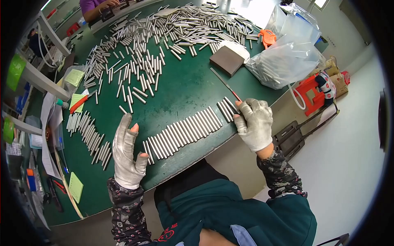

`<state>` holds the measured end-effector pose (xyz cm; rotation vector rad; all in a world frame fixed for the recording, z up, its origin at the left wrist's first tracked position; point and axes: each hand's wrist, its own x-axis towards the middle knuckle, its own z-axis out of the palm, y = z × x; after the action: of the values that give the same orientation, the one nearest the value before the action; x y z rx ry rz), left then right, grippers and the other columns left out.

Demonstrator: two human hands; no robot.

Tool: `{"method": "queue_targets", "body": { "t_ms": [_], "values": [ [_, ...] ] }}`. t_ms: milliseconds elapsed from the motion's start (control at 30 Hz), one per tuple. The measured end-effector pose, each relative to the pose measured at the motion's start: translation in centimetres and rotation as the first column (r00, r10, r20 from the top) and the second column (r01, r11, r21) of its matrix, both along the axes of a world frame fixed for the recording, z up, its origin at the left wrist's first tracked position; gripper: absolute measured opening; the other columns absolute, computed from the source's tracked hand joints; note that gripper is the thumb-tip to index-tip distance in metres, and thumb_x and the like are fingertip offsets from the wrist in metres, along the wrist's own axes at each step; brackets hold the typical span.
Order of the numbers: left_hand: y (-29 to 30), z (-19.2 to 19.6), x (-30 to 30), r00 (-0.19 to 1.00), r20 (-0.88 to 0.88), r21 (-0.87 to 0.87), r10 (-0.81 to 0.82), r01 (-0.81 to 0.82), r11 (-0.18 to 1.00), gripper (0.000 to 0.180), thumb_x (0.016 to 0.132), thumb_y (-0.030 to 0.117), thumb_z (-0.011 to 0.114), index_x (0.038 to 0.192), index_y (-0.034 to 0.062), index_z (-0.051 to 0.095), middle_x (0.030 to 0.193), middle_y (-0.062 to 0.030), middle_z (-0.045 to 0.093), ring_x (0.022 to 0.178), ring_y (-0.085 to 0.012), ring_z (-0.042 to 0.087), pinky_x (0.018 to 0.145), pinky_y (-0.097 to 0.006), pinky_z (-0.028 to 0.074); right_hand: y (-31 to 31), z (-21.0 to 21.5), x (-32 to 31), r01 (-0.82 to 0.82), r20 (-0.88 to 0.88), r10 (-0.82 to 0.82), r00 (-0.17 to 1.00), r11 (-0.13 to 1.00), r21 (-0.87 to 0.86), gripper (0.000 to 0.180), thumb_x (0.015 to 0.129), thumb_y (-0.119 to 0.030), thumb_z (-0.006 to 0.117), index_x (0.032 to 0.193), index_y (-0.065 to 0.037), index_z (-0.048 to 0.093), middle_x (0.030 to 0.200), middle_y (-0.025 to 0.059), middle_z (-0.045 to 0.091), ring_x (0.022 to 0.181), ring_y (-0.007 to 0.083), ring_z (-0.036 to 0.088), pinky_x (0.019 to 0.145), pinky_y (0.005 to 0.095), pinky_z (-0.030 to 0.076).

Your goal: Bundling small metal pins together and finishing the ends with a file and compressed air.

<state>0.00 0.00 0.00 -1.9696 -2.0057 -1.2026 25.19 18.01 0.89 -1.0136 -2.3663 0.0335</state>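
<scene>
My left hand, in a silver-grey glove with bare thumb and index tips, is open at the left end of a slanted row of steel pins. Its fingers point away from me and the thumb stands apart, near the first pins. My right hand, gloved alike, is curled beside a shorter group of pins. From its fingers a slim red-handled tool like a thin file slants to the far left; the handle's end is hidden by the hand. Thumb and index tips are close to the last pins.
A large heap of loose pins spreads over the green table's far side. More pins lie left. At right are a dark block, clear bags and an orange tape dispenser. Another person's arm is far left.
</scene>
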Motion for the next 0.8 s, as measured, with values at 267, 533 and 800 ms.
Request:
{"method": "queue_targets", "body": {
  "t_ms": [267,533,800],
  "values": [
    [0.4,-0.4,-0.7,1.000,-0.022,0.019,0.013,-0.013,1.000,0.058,0.085,0.053,0.035,0.129,0.0141,0.033,0.125,-0.0202,0.037,0.110,-0.0346,0.043,0.083,-0.038,0.045,-1.2,0.2,-1.1,-0.054,0.018,0.055,0.998,0.997,-0.049,0.023,0.069,-0.020,0.059,0.089,-0.007,0.062,0.091,0.0124,0.056,0.086,0.0295,0.050,0.076,0.0399,0.036],
    [0.5,-0.7,-0.8,0.999,0.040,0.016,-0.011,0.011,1.000,0.059,0.084,0.053,0.036,0.129,0.0142,0.034,0.125,-0.0212,0.037,0.110,-0.0348,0.044,0.084,-0.038,0.044,-2.9,-0.6,-0.5,-0.375,0.192,0.379,0.906,0.925,-0.056,0.051,0.081,-0.045,0.043,0.118,-0.010,0.046,0.115,0.0197,0.046,0.108,0.0375,0.043,0.093,0.0504,0.030],
    [0.5,-0.5,-0.8,0.997,0.075,-0.004,-0.010,0.010,1.000,0.059,0.084,0.053,0.037,0.129,0.0164,0.033,0.126,-0.0215,0.036,0.111,-0.0352,0.043,0.085,-0.039,0.044,-2.2,-0.6,0.2,-0.334,0.206,0.342,0.917,0.940,-0.075,0.052,0.082,-0.045,0.042,0.119,-0.008,0.044,0.115,0.0216,0.045,0.107,0.0397,0.043,0.093,0.0507,0.029]
  ]
}}
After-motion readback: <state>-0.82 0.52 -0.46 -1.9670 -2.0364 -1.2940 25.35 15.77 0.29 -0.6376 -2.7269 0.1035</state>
